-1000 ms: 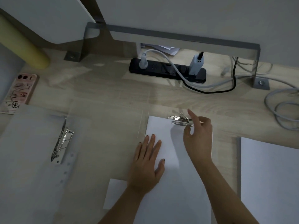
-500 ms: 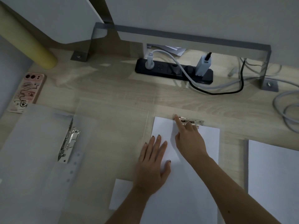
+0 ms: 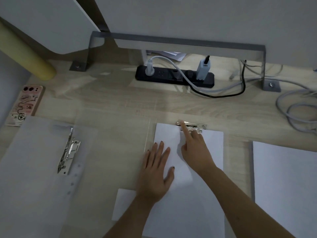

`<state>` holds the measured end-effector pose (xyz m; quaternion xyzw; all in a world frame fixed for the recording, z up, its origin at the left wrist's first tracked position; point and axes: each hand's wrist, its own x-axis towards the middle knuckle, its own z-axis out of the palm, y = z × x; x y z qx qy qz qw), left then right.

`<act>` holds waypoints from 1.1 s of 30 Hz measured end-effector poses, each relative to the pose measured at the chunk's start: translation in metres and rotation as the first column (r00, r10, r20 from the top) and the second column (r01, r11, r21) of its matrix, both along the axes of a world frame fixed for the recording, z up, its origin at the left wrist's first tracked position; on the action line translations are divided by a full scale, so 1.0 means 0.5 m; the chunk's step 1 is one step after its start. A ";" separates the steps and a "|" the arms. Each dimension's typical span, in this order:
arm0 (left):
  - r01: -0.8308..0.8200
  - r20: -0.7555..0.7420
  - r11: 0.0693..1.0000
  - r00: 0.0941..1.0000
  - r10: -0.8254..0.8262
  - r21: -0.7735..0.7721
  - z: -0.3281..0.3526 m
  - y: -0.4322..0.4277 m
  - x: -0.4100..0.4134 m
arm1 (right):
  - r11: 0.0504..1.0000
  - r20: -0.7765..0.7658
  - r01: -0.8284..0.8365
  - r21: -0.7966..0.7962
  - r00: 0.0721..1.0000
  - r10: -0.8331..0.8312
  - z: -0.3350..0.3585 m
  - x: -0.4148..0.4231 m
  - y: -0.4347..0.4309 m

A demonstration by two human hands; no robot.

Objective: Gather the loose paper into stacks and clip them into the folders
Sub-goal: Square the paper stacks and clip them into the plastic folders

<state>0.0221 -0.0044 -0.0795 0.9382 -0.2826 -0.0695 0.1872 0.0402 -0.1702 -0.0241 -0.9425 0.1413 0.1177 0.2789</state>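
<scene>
Right hand [image 3: 195, 152] dropped, index finger now pressing the silver metal clip [image 3: 197, 125]; left hand [image 3: 154, 174] flat on white paper [image 3: 212, 148], fingers spread.

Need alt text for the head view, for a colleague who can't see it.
The right hand presses its index finger on the metal clip at the top of a paper stack, while the left hand lies flat on that paper. An open folder lies to the left, a second stack to the right.
</scene>
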 end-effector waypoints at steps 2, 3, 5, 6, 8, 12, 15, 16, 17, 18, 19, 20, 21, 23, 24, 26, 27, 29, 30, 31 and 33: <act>-0.008 0.001 0.999 1.000 0.008 0.033 -0.006 0.010 0.011 | 0.995 0.054 0.042 0.092 0.997 -0.048 0.012 -0.035 -0.009; -0.008 0.005 0.999 1.000 0.007 0.053 -0.007 0.007 0.010 | 0.991 0.081 0.075 0.107 0.993 -0.084 0.021 -0.068 -0.021; -0.020 0.014 0.995 1.000 0.019 0.099 -0.007 0.003 0.010 | 0.982 0.136 0.156 0.104 0.976 -0.169 0.036 -0.139 -0.057; -0.033 0.011 0.993 0.999 0.032 0.114 -0.005 0.002 0.009 | 0.975 0.143 0.202 0.088 0.967 -0.213 0.039 -0.174 -0.080; -0.074 0.003 0.991 0.997 0.074 0.109 0.003 -0.012 -0.006 | 0.954 0.112 0.300 0.029 0.947 -0.301 0.045 -0.251 -0.132; -0.220 -0.030 0.972 0.974 0.223 0.083 0.038 -0.077 -0.065 | 0.883 0.047 0.469 -0.010 0.882 -0.468 0.047 -0.374 -0.205; -0.181 -0.204 0.983 0.963 0.178 0.005 0.080 -0.163 -0.142 | 0.874 -0.012 0.483 -0.054 0.875 -0.484 0.037 -0.427 -0.228; -0.168 -0.274 0.984 0.951 0.144 -0.064 0.096 -0.196 -0.171 | 0.876 -0.034 0.478 -0.062 0.877 -0.480 0.031 -0.438 -0.233; -0.171 -0.351 0.975 0.930 0.112 -0.140 0.114 -0.232 -0.202 | 0.876 -0.053 0.479 -0.061 0.875 -0.482 0.027 -0.448 -0.237; -0.212 -0.468 0.956 0.879 0.096 -0.203 0.129 -0.267 -0.230 | 0.877 -0.071 0.477 -0.060 0.874 -0.481 0.022 -0.456 -0.239; -0.278 -0.610 0.932 0.788 0.083 -0.232 0.145 -0.297 -0.251 | 0.883 -0.081 0.464 -0.070 0.880 -0.469 0.016 -0.461 -0.239; -0.351 -0.735 0.912 0.672 0.088 -0.212 0.157 -0.324 -0.265 | 0.894 -0.075 0.441 -0.082 0.892 -0.447 0.009 -0.467 -0.238; -0.404 -0.816 0.899 0.568 0.104 -0.166 0.162 -0.349 -0.272 | 0.904 -0.066 0.419 -0.090 0.903 -0.425 0.005 -0.472 -0.238; -0.455 -0.885 0.886 0.444 0.139 -0.090 0.166 -0.388 -0.275 | 0.909 -0.071 0.409 -0.084 0.907 -0.415 0.001 -0.478 -0.241; -0.492 -0.903 0.867 0.402 0.151 -0.074 0.166 -0.402 -0.271 | 0.907 -0.073 0.415 -0.074 0.905 -0.420 0.001 -0.479 -0.243; -0.584 -0.924 0.810 0.333 0.189 -0.045 0.168 -0.418 -0.259 | 0.904 -0.052 0.425 -0.053 0.903 -0.427 0.005 -0.479 -0.246; -0.603 -0.924 0.797 0.325 0.202 -0.038 0.173 -0.422 -0.252 | 0.905 -0.054 0.423 -0.047 0.904 -0.425 0.008 -0.478 -0.248; -0.599 -0.925 0.800 0.315 0.212 -0.020 0.170 -0.427 -0.240 | 0.912 -0.086 0.408 -0.032 0.908 -0.409 0.014 -0.477 -0.249; -0.588 -0.931 0.809 0.296 0.212 -0.002 0.166 -0.430 -0.236 | 0.914 -0.086 0.405 -0.023 0.910 -0.405 0.015 -0.479 -0.249; -0.568 -0.938 0.823 0.277 0.208 0.015 0.161 -0.433 -0.233 | 0.914 -0.082 0.405 -0.015 0.911 -0.405 0.016 -0.480 -0.249; -0.565 -0.948 0.825 0.253 0.192 0.016 0.156 -0.438 -0.236 | 0.907 -0.081 0.421 0.005 0.904 -0.419 0.023 -0.479 -0.248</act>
